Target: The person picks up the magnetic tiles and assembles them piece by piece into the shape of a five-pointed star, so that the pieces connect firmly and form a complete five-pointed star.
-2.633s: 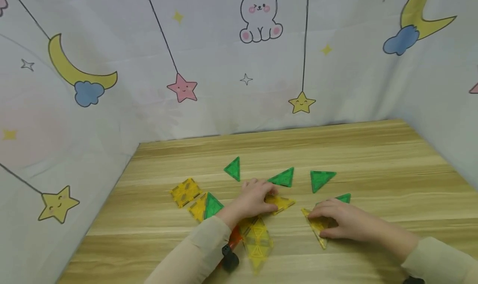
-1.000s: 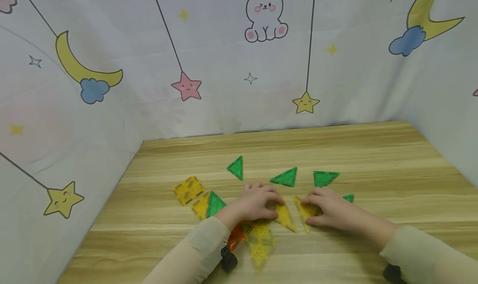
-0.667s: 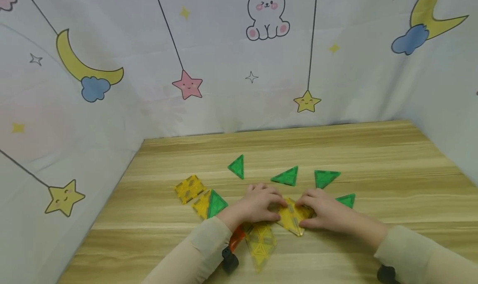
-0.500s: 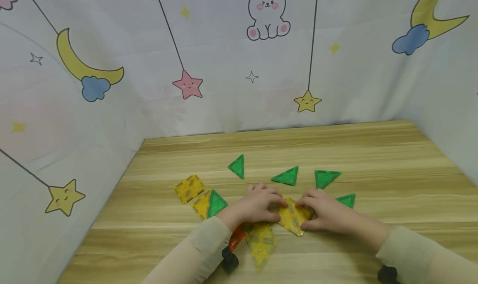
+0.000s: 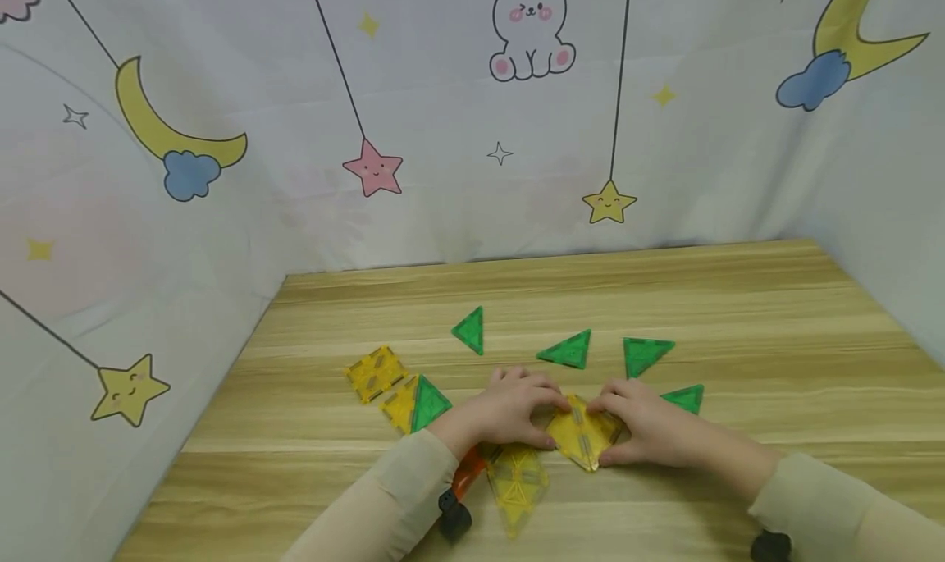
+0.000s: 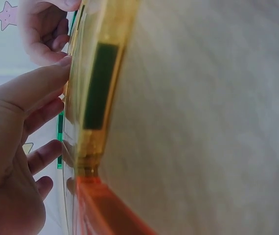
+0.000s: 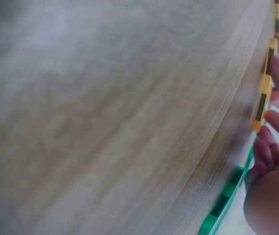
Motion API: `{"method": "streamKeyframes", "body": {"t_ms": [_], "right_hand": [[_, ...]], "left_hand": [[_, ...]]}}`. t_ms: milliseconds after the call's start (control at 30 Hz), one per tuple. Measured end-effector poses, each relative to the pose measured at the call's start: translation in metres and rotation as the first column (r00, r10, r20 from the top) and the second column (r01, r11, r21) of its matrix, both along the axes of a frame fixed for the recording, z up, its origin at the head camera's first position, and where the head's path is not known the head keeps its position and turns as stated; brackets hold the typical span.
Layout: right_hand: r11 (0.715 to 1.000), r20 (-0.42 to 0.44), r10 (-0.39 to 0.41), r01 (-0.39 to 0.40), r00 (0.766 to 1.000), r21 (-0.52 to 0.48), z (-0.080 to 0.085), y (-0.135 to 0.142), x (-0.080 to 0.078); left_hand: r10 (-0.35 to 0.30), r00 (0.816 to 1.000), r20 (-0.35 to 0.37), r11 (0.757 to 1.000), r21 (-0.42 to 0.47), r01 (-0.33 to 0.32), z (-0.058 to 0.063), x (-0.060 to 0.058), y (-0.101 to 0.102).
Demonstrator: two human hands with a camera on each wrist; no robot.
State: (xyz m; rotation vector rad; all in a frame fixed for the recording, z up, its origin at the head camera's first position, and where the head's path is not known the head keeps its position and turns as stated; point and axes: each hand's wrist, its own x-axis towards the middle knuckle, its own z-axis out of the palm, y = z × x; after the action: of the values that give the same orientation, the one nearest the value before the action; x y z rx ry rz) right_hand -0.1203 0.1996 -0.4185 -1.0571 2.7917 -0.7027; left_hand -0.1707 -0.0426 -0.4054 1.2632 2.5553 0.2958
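Two yellow triangular magnetic tiles lie edge to edge as a square on the table: the left tile (image 5: 563, 433) and the right tile (image 5: 600, 432). My left hand (image 5: 512, 408) holds the left tile's outer edge between thumb and index finger. From the other side, my right hand (image 5: 653, 424) grips the right tile with thumb and fingers. In the right wrist view a yellow tile edge (image 7: 262, 104) meets the fingertips. Nearer me lie joined yellow triangles (image 5: 517, 490), partly under the left hand, beside an orange tile (image 5: 470, 470) mostly hidden by the left forearm.
Green triangular tiles lie behind the hands: one at back left (image 5: 469, 331), one at centre (image 5: 568, 350), one at right (image 5: 645, 354). Another green tile (image 5: 687, 398) is partly behind the right hand. A yellow square (image 5: 375, 373) and a yellow-green pair (image 5: 426, 404) sit left.
The right hand has slid its yellow triangle leftward, and the left hand has turned its own, until their long edges meet. Over the last half second the pair has barely moved.
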Motion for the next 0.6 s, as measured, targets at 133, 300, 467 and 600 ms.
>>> {"method": "streamKeyframes", "body": {"t_ms": [133,300,467,600], "right_hand": [[1.0,0.012,0.001,-0.001,1.0,-0.011,0.0,0.0,0.0],[1.0,0.015,0.006,-0.005,1.0,-0.017,0.0,0.001,0.0],[0.999,0.098,-0.043,0.043,0.994,0.0,0.006,0.003,-0.01],[0.995,0.118,-0.099,0.1,0.988,-0.007,0.015,0.006,-0.029]], "left_hand": [[-0.001,1.0,0.002,1.0,-0.001,0.001,0.0,0.001,0.0],[-0.009,1.0,-0.001,1.0,0.004,0.009,-0.001,0.001,0.0],[0.003,1.0,0.014,0.999,0.051,-0.004,0.001,-0.007,-0.006],[0.083,0.996,-0.024,0.994,0.073,-0.081,0.01,-0.02,-0.016]]}}
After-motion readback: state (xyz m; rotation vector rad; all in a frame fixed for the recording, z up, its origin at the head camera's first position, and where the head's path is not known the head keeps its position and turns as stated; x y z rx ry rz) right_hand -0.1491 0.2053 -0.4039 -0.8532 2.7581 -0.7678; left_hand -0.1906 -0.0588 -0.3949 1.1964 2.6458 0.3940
